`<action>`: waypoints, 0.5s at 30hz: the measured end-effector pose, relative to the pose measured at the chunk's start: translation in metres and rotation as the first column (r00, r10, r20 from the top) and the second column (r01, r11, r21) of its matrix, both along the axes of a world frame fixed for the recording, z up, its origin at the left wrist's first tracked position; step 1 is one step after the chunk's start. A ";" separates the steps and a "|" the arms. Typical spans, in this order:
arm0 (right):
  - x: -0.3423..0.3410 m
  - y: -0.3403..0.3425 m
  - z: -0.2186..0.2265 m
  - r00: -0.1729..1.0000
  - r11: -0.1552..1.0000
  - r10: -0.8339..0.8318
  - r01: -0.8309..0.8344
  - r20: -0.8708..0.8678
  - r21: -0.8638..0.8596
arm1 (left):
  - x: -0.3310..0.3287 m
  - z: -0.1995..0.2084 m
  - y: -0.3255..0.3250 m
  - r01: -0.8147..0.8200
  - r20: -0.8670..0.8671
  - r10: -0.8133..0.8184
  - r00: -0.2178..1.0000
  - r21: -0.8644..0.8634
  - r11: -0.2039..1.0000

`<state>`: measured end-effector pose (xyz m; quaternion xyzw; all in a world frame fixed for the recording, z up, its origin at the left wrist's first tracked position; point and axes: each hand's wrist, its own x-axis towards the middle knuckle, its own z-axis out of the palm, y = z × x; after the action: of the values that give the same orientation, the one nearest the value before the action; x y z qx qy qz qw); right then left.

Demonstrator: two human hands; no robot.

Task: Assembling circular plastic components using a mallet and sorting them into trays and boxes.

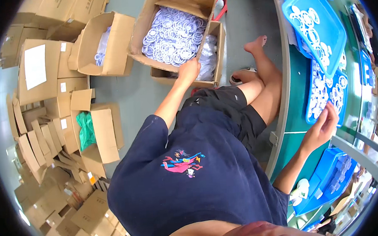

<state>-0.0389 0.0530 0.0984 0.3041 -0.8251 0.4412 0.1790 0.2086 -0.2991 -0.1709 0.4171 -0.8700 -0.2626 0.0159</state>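
Observation:
A cardboard box full of flat white rings stands tilted at the upper middle. My left hand grips its near edge at the right corner, with the fingertips hidden by the wall. On the green table to the right, my right hand is at the near rim of a blue tray holding loose white rings. Its fingers are curled and drawn close to the thumb; whatever they hold is too small to make out. A second blue tray with several white rings overlaps the first one.
Under the tilted box is another carton with clear plastic bags. An open carton stands left of it, and one with a green bag lies nearer. Stacked cartons fill the left. A blue bin lies nearer on the table.

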 end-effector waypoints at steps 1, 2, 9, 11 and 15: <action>0.015 -0.010 -0.003 0.998 0.999 0.052 -0.052 0.028 0.012 | -0.002 -0.007 0.001 -0.016 0.022 0.016 1.000 -0.005 1.000; 0.029 -0.020 -0.003 0.992 0.987 0.128 -0.129 0.025 0.094 | -0.004 -0.009 0.006 -0.033 0.025 0.032 0.999 0.012 0.999; 0.106 -0.116 -0.091 0.757 0.963 0.264 -0.242 0.597 -0.120 | -0.010 -0.033 0.068 -0.047 0.009 0.046 0.999 0.178 0.983; 0.129 -0.155 -0.108 0.637 0.947 0.320 -0.199 0.701 -0.251 | -0.006 -0.030 0.085 0.006 -0.006 -0.005 1.000 0.192 0.981; 0.150 -0.231 -0.153 0.583 0.822 0.489 -0.557 0.649 -0.118 | 0.012 -0.062 0.064 0.340 -0.297 -0.244 0.923 0.335 0.879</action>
<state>0.1110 -0.1780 -0.0544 0.3677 -0.7276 0.5104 -0.2737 0.2205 -0.2352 -0.2330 0.2394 -0.8469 -0.4748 0.0022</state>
